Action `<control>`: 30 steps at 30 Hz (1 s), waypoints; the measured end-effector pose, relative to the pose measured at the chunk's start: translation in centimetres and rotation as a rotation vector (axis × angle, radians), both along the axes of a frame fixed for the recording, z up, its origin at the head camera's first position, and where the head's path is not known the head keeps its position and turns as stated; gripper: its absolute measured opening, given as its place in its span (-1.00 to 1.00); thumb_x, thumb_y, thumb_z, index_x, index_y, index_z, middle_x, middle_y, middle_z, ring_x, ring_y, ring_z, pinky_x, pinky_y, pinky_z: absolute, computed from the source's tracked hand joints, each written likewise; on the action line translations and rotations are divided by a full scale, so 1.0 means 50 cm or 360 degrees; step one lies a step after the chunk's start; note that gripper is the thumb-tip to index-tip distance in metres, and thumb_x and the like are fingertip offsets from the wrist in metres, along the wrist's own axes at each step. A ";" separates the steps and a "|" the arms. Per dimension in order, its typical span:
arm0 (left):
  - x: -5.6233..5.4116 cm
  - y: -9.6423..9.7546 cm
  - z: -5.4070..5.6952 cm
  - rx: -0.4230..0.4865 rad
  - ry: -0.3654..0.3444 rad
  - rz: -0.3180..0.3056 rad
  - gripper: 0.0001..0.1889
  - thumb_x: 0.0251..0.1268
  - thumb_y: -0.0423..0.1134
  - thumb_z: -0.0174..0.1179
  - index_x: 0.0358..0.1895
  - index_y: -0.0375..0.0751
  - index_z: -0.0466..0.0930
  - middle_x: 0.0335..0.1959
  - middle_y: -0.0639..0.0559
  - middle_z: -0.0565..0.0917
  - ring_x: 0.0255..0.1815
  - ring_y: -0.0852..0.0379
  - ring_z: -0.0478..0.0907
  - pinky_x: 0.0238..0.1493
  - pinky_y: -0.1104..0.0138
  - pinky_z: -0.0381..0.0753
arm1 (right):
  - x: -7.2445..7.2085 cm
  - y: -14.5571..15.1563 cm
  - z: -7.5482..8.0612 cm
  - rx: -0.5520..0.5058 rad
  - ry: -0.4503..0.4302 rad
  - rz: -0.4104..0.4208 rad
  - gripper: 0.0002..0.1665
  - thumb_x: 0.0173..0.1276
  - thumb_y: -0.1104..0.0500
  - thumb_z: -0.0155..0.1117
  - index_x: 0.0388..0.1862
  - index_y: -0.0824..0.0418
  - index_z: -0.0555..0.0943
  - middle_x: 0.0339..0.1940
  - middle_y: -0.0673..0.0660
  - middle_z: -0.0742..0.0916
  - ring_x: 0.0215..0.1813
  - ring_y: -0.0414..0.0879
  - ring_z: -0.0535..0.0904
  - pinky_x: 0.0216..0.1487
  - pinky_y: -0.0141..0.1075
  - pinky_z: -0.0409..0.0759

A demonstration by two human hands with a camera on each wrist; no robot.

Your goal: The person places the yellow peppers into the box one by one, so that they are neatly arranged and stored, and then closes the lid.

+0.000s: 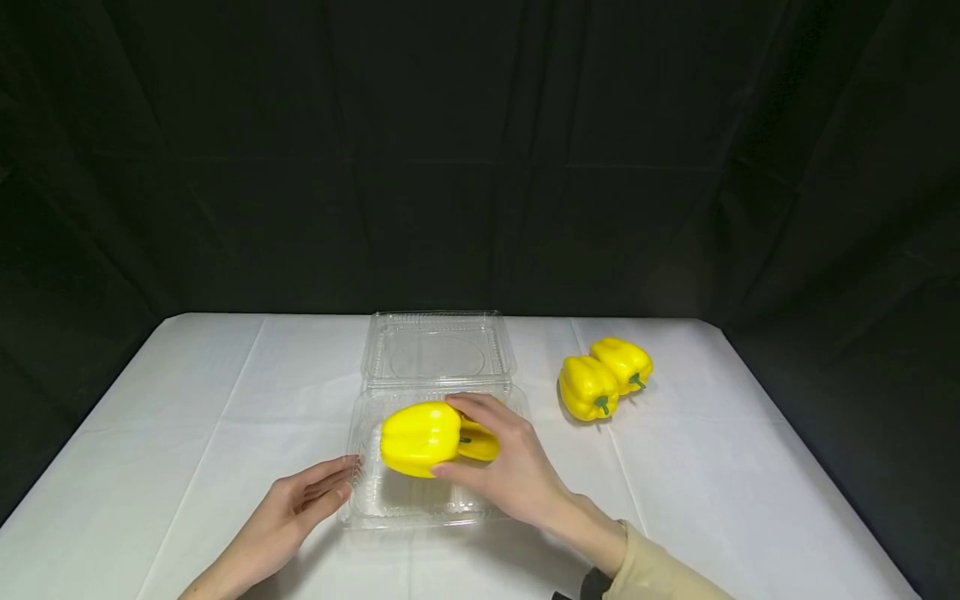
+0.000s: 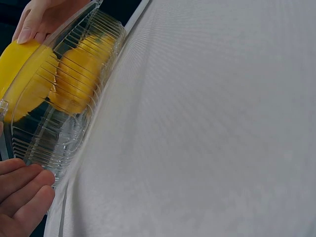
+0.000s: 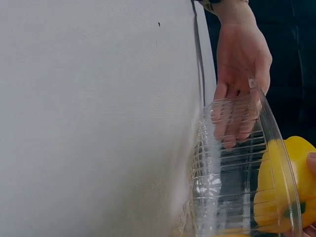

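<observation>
My right hand [image 1: 517,462] grips a yellow bell pepper [image 1: 420,439] by its stem end, thumb on the near side and fingers on the far side. The pepper lies tilted sideways above the base of a clear plastic clamshell container [image 1: 408,510]. Partly hidden behind that hand, another yellow pepper [image 1: 477,442] sits in the base; it also shows through the ribbed wall in the left wrist view [image 2: 74,81]. At the container's left side is my left hand [image 1: 288,512], its fingers [image 3: 229,126] extended against or very near the wall.
Two more yellow peppers [image 1: 588,388] [image 1: 622,364] lie side by side on the white-covered table [image 1: 720,483], right of the container. The hinged clear lid [image 1: 438,354] is folded back flat behind the base. Dark curtains [image 1: 450,167] surround the table's back and sides.
</observation>
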State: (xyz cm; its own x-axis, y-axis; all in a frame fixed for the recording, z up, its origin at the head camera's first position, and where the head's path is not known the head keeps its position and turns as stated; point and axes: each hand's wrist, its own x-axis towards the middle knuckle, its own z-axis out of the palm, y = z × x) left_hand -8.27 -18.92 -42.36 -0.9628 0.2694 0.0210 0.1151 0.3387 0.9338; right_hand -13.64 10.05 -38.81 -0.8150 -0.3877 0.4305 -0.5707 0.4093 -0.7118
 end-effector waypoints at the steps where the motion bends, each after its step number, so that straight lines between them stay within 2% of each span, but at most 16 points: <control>1: 0.000 0.000 0.000 0.0001 0.0000 -0.0002 -0.52 0.55 -0.14 0.08 0.38 -0.34 0.42 0.34 -0.24 0.53 0.33 -0.11 0.51 0.12 0.56 0.49 | -0.001 -0.002 -0.001 0.0002 0.0000 -0.0001 -0.17 -0.03 0.10 0.69 0.29 0.03 0.58 0.24 -0.10 0.63 0.27 -0.13 0.55 0.28 -0.19 0.55; 17: 0.001 0.001 -0.001 0.0013 -0.0012 0.0012 -0.52 0.54 -0.14 0.09 0.37 -0.34 0.42 0.33 -0.24 0.53 0.32 -0.10 0.51 0.10 0.57 0.51 | -0.004 -0.024 -0.005 0.0060 -0.0099 -0.0030 -0.19 -0.03 0.06 0.69 0.26 -0.01 0.59 0.22 -0.19 0.62 0.25 -0.17 0.53 0.25 -0.10 0.53; 30: 0.001 0.003 0.001 0.0025 0.0009 -0.0008 -0.52 0.54 -0.16 0.09 0.37 -0.37 0.42 0.31 -0.27 0.55 0.30 -0.11 0.53 0.09 0.57 0.51 | -0.002 -0.043 -0.007 0.0116 -0.0157 -0.0098 -0.18 -0.03 0.07 0.68 0.28 0.05 0.59 0.28 -0.07 0.64 0.34 -0.08 0.50 0.32 -0.03 0.50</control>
State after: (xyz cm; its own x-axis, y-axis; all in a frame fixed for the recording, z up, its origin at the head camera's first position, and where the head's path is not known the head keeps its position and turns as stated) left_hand -8.20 -18.79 -42.32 -0.9613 0.2737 0.0309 0.1223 0.3236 0.9383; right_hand -13.72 7.89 -39.18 -0.8753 -0.3630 0.3195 -0.4715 0.4940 -0.7305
